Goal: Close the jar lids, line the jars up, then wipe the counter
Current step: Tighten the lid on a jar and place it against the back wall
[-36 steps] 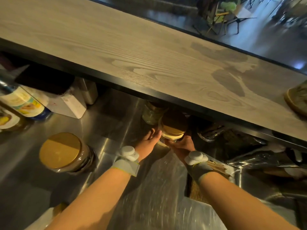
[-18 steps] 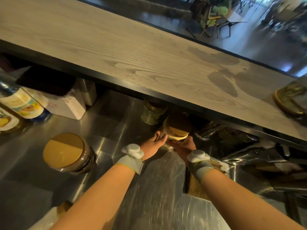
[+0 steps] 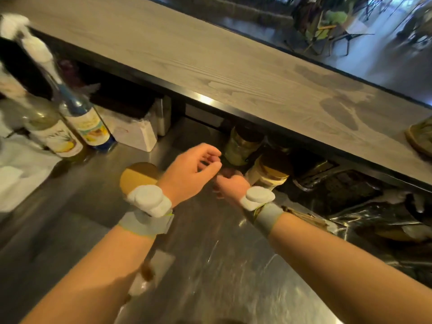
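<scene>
A small jar with a gold lid (image 3: 268, 175) stands on the steel counter (image 3: 224, 265), tucked under the edge of the wooden bar top. A greenish jar (image 3: 240, 146) stands just behind it to the left, its top in shadow. A wide jar with a flat gold lid (image 3: 138, 175) sits further left, half hidden by my left wrist. My left hand (image 3: 191, 169) hovers over the counter, fingers loosely curled and apart, holding nothing. My right hand (image 3: 230, 185) is just left of the small jar, apart from it, fingers curled in and blurred.
The wooden bar top (image 3: 233, 66) overhangs the back of the counter. Two labelled bottles (image 3: 70, 141) (image 3: 93, 127) and a white box (image 3: 138, 134) stand at the left. A dark sink area (image 3: 346, 190) lies right, with a cloth (image 3: 420, 139) on the bar top above it.
Both hands have let go of the small gold-lidded jar and drawn back toward me. The left hand has risen and curled. The jar stays under the bar top's edge.
</scene>
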Demonstrator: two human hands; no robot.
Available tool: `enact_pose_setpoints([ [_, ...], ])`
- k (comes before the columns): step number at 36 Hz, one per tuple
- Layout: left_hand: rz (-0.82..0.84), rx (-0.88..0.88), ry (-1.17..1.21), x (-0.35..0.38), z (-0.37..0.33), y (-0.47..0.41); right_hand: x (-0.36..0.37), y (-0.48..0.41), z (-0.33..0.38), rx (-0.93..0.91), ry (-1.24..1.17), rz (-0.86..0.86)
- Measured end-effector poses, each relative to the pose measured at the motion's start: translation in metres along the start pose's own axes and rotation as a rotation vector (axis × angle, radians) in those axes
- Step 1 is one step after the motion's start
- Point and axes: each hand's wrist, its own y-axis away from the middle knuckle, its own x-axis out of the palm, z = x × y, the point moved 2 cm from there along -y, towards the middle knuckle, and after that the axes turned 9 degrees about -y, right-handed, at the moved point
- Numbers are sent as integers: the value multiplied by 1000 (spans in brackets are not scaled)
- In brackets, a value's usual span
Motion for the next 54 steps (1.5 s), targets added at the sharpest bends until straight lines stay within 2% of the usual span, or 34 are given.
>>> enact_pose_setpoints([
  [4, -191, -47, -107, -47, 19, 14, 20, 20, 31, -186, 111, 36],
  [7, -237, -216, -173, -74, 50, 33, 36, 29, 43, -246, 154, 53],
  [12, -76, -564, -124, -90, 106, 61, 62, 37, 47, -203, 219, 140],
  [15, 93, -650, -100, -81, 131, 78, 78, 43, 43, -142, 207, 171],
  [18, 197, -649, -89, -64, 149, 90, 93, 49, 39, -85, 176, 148],
  [20, 193, -648, -104, -52, 159, 90, 98, 51, 37, -62, 161, 149],
  [24, 103, -589, -49, -43, 166, 89, 108, 59, 34, -14, 67, 189],
  [28, -13, -492, 64, -39, 160, 95, 111, 66, 33, 46, -50, 159],
  [32, -143, -459, 127, -42, 147, 101, 104, 75, 40, -2, -133, 215],
  [36, -86, -408, 39, -53, 134, 113, 93, 99, 50, -133, 40, 275],
  [40, -7, -355, 34, -62, 120, 127, 76, 127, 56, -248, 232, 223],
  [44, 69, -318, 59, -68, 98, 141, 61, 160, 70, -591, 631, 122],
  [47, 130, -290, 106, -69, 79, 148, 61, 182, 78, -788, 835, 152],
  [50, 155, -278, 177, -70, 58, 155, 66, 208, 78, -880, 960, 191],
  [54, 163, -242, 191, -69, 37, 162, 68, 229, 77, -895, 1054, 188],
])
